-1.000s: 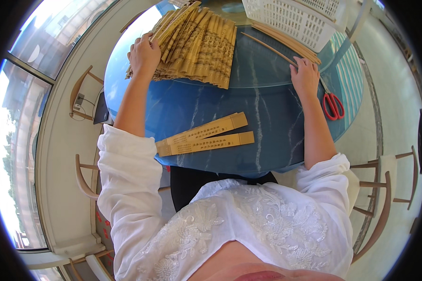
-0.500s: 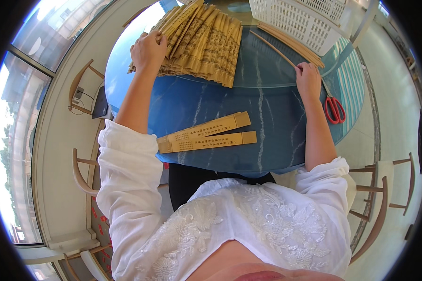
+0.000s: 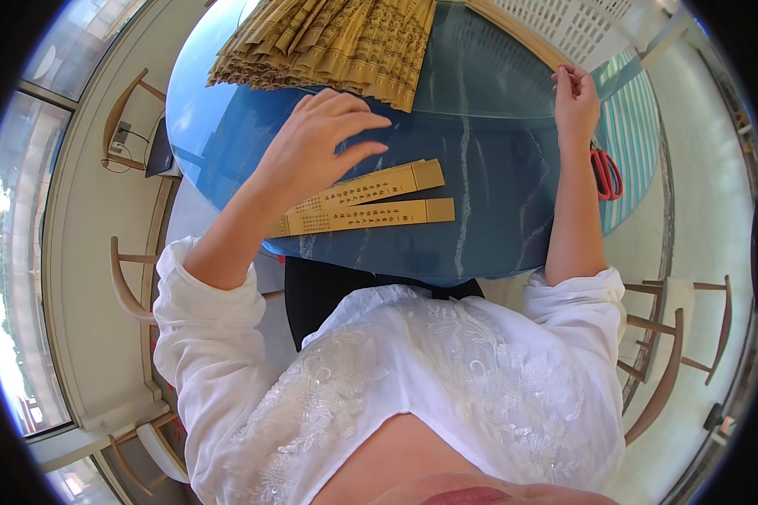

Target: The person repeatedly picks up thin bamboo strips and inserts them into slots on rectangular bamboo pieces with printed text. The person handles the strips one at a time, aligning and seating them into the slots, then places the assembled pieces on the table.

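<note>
My left hand [image 3: 333,139] hovers over the table between a heap of pleated golden paper [image 3: 328,46] and two flat golden paper strips. Its fingers are spread, with nothing in them. The strips lie in front of me, the upper one [image 3: 387,182] slanting and the nearer one [image 3: 379,216] almost level; their left ends are partly behind my left wrist. At the far right, my right hand [image 3: 575,101] is closed at the near ends of several thin wooden sticks [image 3: 518,28]. Its fingertips pinch a stick end; how many sticks they grip is hidden.
Beyond the sticks stands a white slatted plastic basket [image 3: 577,29]. Red-handled scissors [image 3: 606,172] lie beside my right forearm. The round blue marbled table [image 3: 501,219] carries a raised glass disc. Wooden chairs [image 3: 678,362] stand around it.
My left hand has left the pleated paper, coming nearer and opening. My right hand has moved right; the stick it held out apart now appears alongside the others. The view has shifted.
</note>
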### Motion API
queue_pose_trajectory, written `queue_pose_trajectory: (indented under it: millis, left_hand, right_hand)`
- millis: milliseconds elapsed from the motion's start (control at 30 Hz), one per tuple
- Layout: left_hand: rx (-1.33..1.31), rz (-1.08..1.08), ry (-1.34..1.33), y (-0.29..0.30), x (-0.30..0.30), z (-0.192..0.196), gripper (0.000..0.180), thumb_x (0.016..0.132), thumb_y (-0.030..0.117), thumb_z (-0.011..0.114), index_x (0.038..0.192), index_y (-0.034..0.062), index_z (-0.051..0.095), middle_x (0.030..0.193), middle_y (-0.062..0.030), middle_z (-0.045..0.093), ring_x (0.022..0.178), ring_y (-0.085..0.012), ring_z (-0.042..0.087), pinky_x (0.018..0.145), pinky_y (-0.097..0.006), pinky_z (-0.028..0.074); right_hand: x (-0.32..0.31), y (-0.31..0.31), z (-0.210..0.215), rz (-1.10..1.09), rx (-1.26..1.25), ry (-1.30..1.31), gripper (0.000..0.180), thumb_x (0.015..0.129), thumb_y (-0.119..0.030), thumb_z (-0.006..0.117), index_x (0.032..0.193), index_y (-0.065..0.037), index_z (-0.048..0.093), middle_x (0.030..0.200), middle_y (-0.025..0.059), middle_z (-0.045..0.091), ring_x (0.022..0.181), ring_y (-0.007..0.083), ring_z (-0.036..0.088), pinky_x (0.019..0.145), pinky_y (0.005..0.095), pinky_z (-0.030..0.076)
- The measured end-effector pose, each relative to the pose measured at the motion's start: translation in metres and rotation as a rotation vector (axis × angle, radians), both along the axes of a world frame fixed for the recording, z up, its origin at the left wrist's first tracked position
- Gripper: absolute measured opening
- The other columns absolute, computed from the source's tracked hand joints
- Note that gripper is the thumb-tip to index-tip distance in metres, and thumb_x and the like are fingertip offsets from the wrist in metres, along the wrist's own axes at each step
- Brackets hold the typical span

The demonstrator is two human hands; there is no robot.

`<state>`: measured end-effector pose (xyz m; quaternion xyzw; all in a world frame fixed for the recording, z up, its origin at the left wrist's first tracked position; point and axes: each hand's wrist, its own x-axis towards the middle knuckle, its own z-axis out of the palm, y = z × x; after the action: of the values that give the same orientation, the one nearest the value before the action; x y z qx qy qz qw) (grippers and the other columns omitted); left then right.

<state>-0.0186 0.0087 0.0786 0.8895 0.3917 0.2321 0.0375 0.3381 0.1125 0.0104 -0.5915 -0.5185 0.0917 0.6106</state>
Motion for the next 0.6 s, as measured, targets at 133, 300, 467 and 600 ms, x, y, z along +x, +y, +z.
queue_pose_trajectory:
  millis: [133,300,467,600]
  left_hand:
    - [-0.116,0.031,0.027,-0.063,0.003,-0.043,0.039,0.077,0.022,0.079,0.114,0.0112,0.070,0.111,-0.0044,0.064,0.106,-0.0258,0.057,0.096,-0.039,0.043]
    - [-0.090,0.354,-0.078,-0.082,-0.019,-0.063,0.047,0.074,0.018,0.080,0.119,0.0099,0.067,0.121,-0.0064,0.063,0.112,-0.0288,0.057,0.096,-0.041,0.046]
    - [0.027,0.641,-0.254,-0.103,-0.059,-0.070,0.039,0.078,0.017,0.080,0.116,0.0104,0.070,0.116,-0.0065,0.067,0.110,-0.0258,0.060,0.095,-0.039,0.046]
    - [0.023,0.790,-0.263,-0.119,-0.091,-0.075,0.034,0.077,0.012,0.079,0.111,0.0093,0.072,0.113,-0.0065,0.067,0.107,-0.0260,0.059,0.090,-0.037,0.049]
  right_hand:
    - [-0.005,-0.005,0.013,0.253,0.179,0.538,0.015,0.094,-0.013,0.066,0.102,0.001,0.065,0.090,0.0075,0.070,0.078,0.0116,0.063,0.073,0.0246,0.050]
    - [-0.009,-0.011,0.020,0.533,0.292,0.991,0.015,0.094,-0.009,0.066,0.102,0.003,0.063,0.090,0.0113,0.066,0.082,0.0156,0.061,0.073,0.0275,0.050]
    - [0.010,-0.008,0.019,0.707,0.317,1.186,0.022,0.105,-0.020,0.047,0.095,0.000,0.053,0.078,0.0067,0.049,0.071,0.0161,0.046,0.069,0.0307,0.041]
    - [0.015,-0.007,0.010,0.860,0.193,1.153,0.027,0.106,-0.020,0.042,0.088,-0.002,0.051,0.074,0.0052,0.044,0.066,0.0150,0.040,0.066,0.0309,0.037]
